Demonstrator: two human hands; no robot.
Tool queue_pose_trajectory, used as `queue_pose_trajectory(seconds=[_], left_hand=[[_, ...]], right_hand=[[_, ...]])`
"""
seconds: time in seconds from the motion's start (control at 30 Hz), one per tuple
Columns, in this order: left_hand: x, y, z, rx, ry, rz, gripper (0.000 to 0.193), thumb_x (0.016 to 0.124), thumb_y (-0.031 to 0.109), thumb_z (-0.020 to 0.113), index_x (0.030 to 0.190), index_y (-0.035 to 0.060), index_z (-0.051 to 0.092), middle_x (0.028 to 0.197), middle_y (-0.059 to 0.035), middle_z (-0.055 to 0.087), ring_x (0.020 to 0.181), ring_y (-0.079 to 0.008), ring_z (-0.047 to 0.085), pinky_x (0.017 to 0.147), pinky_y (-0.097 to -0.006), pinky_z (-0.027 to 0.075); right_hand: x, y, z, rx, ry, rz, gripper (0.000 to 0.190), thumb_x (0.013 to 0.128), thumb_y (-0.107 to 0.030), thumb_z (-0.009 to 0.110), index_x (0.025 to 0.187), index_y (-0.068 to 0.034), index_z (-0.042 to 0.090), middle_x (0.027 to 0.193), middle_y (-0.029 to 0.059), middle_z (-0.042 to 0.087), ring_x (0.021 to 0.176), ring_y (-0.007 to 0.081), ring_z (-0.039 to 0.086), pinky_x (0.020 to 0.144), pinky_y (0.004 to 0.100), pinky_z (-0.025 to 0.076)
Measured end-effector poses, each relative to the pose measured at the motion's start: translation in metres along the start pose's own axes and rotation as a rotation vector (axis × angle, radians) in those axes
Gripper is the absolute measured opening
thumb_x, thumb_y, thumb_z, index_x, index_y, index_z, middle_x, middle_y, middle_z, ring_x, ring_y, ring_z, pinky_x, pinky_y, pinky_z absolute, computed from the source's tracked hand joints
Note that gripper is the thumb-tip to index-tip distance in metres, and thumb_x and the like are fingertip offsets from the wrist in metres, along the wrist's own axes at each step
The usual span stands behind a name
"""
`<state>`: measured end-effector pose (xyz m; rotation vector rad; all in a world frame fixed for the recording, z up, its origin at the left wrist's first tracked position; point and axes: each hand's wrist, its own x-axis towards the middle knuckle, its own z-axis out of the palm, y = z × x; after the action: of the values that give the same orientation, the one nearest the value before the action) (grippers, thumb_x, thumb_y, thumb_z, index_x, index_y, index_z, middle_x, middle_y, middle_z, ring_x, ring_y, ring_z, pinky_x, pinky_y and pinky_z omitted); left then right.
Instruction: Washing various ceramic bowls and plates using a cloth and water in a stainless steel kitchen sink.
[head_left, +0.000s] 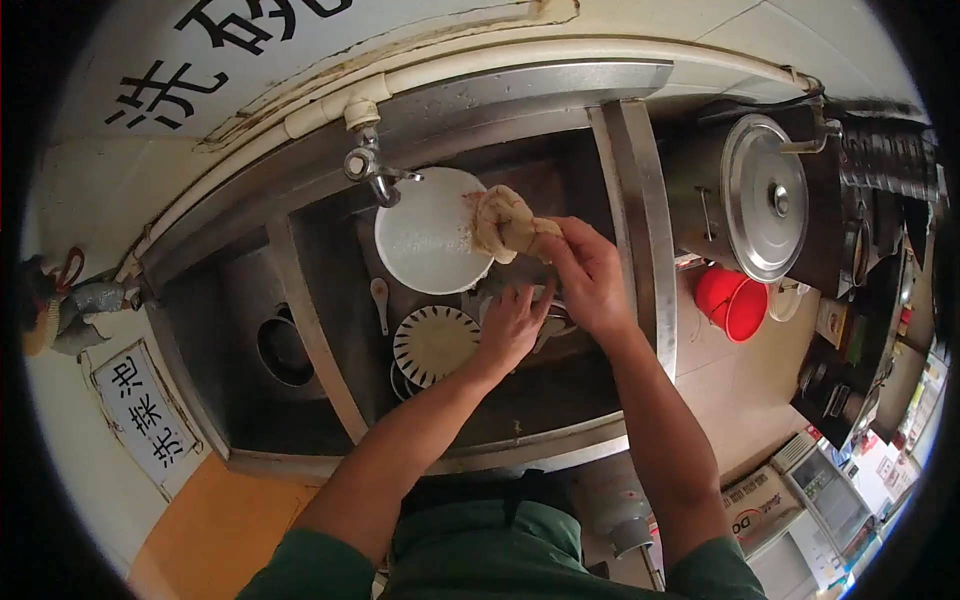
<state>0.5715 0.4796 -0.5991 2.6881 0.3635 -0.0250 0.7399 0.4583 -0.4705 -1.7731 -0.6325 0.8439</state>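
My right hand (589, 274) grips a bunched beige cloth (506, 225) above the right rim of a white basin (431, 232). The basin holds cloudy, slightly foamy water and sits in the middle sink compartment (480, 427). My left hand (516, 326) reaches down over dishes just below the cloth; its fingertips are partly lost among them, so I cannot tell whether it grips one. To its left lies a round plate (435, 341) with dark marks around its rim, resting on other dishware. A white spoon (380, 300) lies left of the plate.
A metal faucet (375, 169) juts over the basin's left edge. A steel divider (315, 330) separates a second sink compartment with a dark round drain fitting (286, 349). On the right stand a lidded steel pot (765, 199) and a red bucket (731, 304). Wall signs bear writing.
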Motion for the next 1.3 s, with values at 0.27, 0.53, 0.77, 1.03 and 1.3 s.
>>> queue_pose_trajectory(seconds=[0.27, 0.53, 0.77, 1.03, 1.3], left_hand=[[-0.016, 0.001, -0.073, -0.263, 0.099, 0.018, 0.058, 0.085, 0.006, 0.062, 0.143, 0.0152, 0.057, 0.118, -0.0165, 0.065, 0.107, -0.0363, 0.063, 0.089, -0.0465, 0.054], [-0.046, -0.065, -0.171, -0.848, 0.168, -0.942, 0.043, 0.096, 0.003, 0.05, 0.139, 0.0019, 0.056, 0.108, -0.0153, 0.071, 0.096, -0.0278, 0.067, 0.087, -0.0392, 0.052], [0.0, -0.101, -0.172, -1.458, 0.424, -0.944, 0.039, 0.107, 0.023, 0.052, 0.139, 0.0018, 0.053, 0.121, -0.0124, 0.066, 0.107, -0.0184, 0.062, 0.095, -0.0338, 0.048], [-0.003, -0.143, -0.16, -0.829, 0.405, -0.825, 0.043, 0.107, 0.032, 0.048, 0.14, 0.0051, 0.053, 0.118, -0.0225, 0.067, 0.108, -0.035, 0.066, 0.092, -0.0418, 0.05], [0.011, -0.129, -0.151, -0.931, 0.203, -0.81, 0.047, 0.106, 0.033, 0.05, 0.141, 0.0018, 0.051, 0.125, -0.0268, 0.065, 0.117, -0.0423, 0.062, 0.102, -0.0467, 0.046]], right_hand=[[0.008, -0.006, 0.014, 0.134, 0.133, -0.074, 0.02, 0.1, -0.011, 0.058, 0.108, 0.004, 0.068, 0.09, 0.0102, 0.067, 0.083, 0.019, 0.061, 0.077, 0.0328, 0.049], [0.021, -0.066, 0.055, 0.636, 0.113, 0.083, 0.026, 0.109, -0.026, 0.047, 0.102, -0.009, 0.064, 0.083, -0.0073, 0.053, 0.077, 0.003, 0.043, 0.067, 0.0218, 0.037], [0.04, -0.011, 0.142, 0.2, 0.139, -0.158, 0.025, 0.1, -0.022, 0.059, 0.113, -0.001, 0.062, 0.102, 0.0152, 0.064, 0.094, 0.0291, 0.062, 0.083, 0.0364, 0.048], [0.009, -0.044, 0.145, -0.292, -0.184, -0.01, 0.032, 0.087, -0.015, 0.066, 0.115, 0.0, 0.063, 0.111, 0.0246, 0.065, 0.103, 0.0445, 0.062, 0.091, 0.0497, 0.05], [0.051, -0.008, 0.154, -0.326, 0.037, -0.026, 0.03, 0.082, -0.013, 0.065, 0.11, -0.004, 0.063, 0.089, 0.0225, 0.066, 0.089, 0.0403, 0.065, 0.091, 0.0499, 0.05]])
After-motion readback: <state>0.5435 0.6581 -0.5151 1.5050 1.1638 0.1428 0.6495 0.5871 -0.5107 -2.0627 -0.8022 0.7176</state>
